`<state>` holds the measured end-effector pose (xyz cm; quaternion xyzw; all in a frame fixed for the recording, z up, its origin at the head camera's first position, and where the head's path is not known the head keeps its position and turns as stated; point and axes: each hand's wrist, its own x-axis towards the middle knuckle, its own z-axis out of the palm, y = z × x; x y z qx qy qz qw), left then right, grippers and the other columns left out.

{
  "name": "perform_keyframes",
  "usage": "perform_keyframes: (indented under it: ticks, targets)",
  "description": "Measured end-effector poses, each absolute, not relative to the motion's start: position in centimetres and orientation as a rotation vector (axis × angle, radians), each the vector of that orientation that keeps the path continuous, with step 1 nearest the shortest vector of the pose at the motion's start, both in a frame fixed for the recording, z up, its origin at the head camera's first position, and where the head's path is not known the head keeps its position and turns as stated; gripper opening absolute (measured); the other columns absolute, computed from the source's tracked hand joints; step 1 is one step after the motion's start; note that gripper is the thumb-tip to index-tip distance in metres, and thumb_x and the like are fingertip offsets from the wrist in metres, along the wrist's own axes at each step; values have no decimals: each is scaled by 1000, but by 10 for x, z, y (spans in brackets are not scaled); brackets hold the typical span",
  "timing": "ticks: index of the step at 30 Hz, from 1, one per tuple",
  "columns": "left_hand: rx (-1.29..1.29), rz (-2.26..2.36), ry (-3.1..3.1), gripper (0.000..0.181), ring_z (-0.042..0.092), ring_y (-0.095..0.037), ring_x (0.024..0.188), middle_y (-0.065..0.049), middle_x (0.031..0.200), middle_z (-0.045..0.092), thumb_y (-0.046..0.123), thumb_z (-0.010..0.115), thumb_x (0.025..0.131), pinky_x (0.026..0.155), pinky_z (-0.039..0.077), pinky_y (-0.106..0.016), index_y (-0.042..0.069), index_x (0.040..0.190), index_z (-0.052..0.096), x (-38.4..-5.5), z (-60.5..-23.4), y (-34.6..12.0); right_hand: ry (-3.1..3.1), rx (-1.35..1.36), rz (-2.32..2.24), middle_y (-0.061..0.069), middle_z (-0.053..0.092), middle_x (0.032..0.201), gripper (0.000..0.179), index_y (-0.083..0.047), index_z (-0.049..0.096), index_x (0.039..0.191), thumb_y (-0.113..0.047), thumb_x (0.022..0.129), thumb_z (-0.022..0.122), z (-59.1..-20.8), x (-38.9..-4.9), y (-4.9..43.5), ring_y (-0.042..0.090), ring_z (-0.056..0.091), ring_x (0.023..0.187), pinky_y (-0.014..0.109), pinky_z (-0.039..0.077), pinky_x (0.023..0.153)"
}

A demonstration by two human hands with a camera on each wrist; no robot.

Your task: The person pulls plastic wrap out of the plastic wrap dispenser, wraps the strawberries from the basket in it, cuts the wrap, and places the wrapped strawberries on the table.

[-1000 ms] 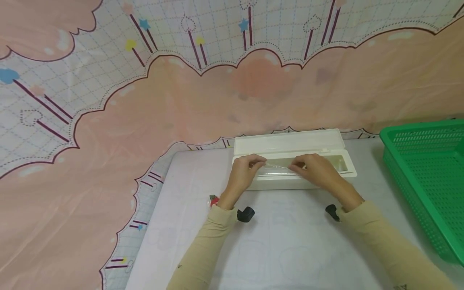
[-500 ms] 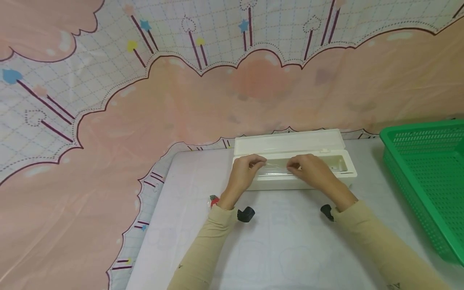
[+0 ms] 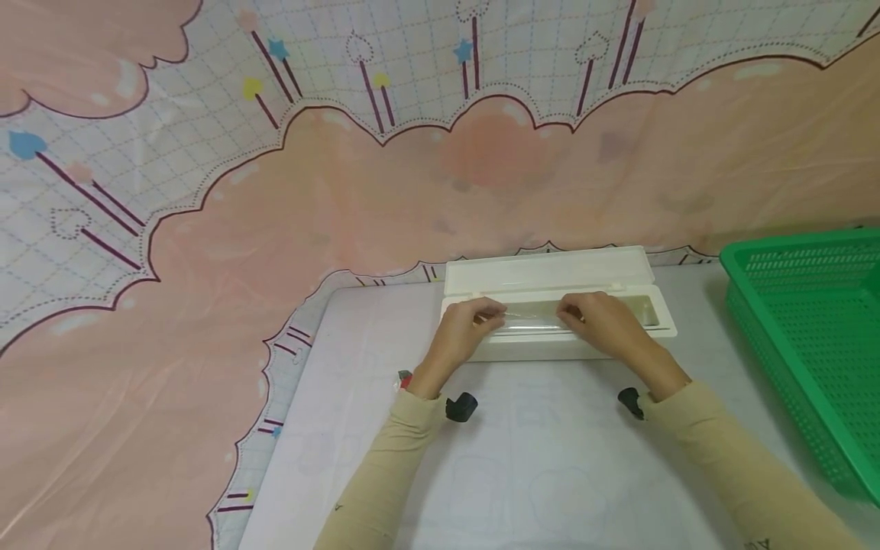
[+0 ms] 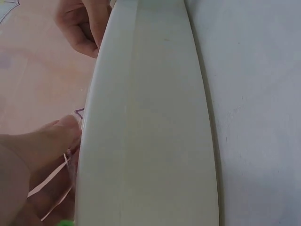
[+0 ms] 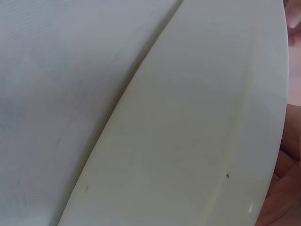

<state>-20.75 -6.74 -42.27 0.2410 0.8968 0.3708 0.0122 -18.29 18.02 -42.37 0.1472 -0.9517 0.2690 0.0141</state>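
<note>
A long white plastic box (image 3: pixel 543 350) lies across the table with its lid (image 3: pixel 550 271) tipped back. Thin clear plastic film (image 3: pixel 531 315) spans its opening between the two hands. My left hand (image 3: pixel 461 336), over the left part of the opening, pinches the film between thumb and fingers. Farther right, my right hand (image 3: pixel 605 321) pinches the film with curled fingertips. In the left wrist view, the box's outer wall (image 4: pixel 146 117) fills the middle, with the left thumb (image 4: pixel 51 141) beside its edge. That wall hides most of the right fingers (image 5: pixel 284 197) in the right wrist view.
A green plastic basket (image 3: pixel 777 344) stands on the right. By the left wrist lies a small red and green item (image 3: pixel 406 378) in clear wrap, partly covered. The white tabletop (image 3: pixel 536 473) meets a patterned pink cloth (image 3: pixel 385 206) behind.
Over the last half second the right hand has shifted slightly right, widening the gap between the fingertips. The left hand has barely moved. The box stays where it was.
</note>
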Motion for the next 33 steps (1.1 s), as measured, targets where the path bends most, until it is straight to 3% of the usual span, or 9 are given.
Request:
perform_keyframes:
  ticks: [7,17,21,26,33]
  targets:
    - [713,961,2940,21,70,-18,96,-6,106,75,8,70,92,85,57,-31,7,112,73,-207,-423,-72,-2961,414,867,12,72,94,14,-1,71,102,-11,96,63,-425,-184,180,24,65,85,44,55,78]
    - [605,952,3042,10,69,-12,78,3,86,76,23,77,87,68,54,-27,14,89,80,-208,-417,-80,-2936,405,901,12,72,93,13,-2,71,100,-11,97,63,-425,-185,181,26,66,86,45,55,80]
    - [611,996,3049,11,67,-10,74,3,83,76,25,77,86,64,52,-24,14,88,80,-208,-416,-81,-2902,406,900,11,72,92,12,-2,71,99,-11,97,62,-425,-185,182,26,66,85,46,54,78]
    - [621,996,3086,13,67,-10,72,2,84,76,26,75,88,63,51,-23,14,90,80,-209,-419,-79,-2891,436,928,7,72,91,17,-6,71,96,-23,94,68,-425,-184,174,24,67,86,44,55,78]
    - [599,1020,3112,14,68,-12,76,1,86,76,27,74,90,67,54,-28,14,92,79,-208,-419,-76,-2889,466,887,8,71,92,27,-4,70,97,-29,88,75,-423,-187,151,24,67,85,43,56,77]
